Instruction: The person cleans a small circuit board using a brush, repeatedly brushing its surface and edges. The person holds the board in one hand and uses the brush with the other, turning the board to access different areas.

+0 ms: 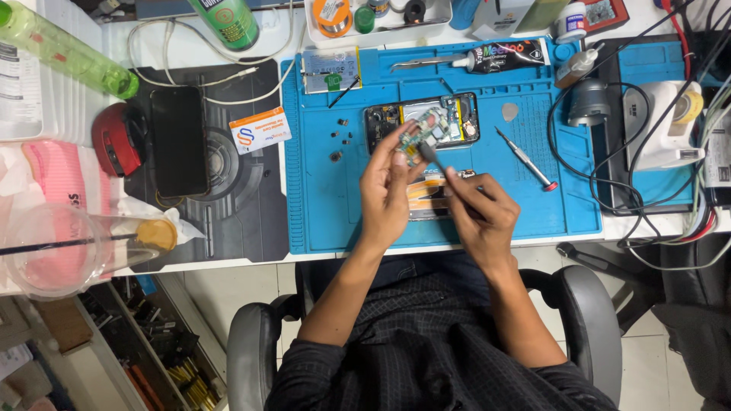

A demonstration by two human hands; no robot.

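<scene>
Over the blue repair mat (327, 221), my left hand (384, 190) pinches a small green circuit board (417, 141) by its lower edge, fingers closed tight on it, holding it raised just above the opened phone (422, 120). My right hand (480, 213) is wrapped around a dark brush-like tool (435, 161), its tip touching the board's underside corner. To do this well, I judge I should keep the board steady against my thumb, work the tip in light short strokes, and avoid flexing the thin board or catching its tiny parts.

Under my hands lies another part with orange strips (426, 192), partly hidden. Small screws (339, 138) sit loose on the mat to the left of the phone, so I should mind my wrist there. A red-tipped screwdriver (527, 158) rests to the right, well apart, and tweezers and a black glue tube (499, 57) lie along the mat's top edge.

Further left, a dark phone (179, 141) lies on a black mat beside a red object. Cables tangle at the right. I sit in an office chair (590, 320).
</scene>
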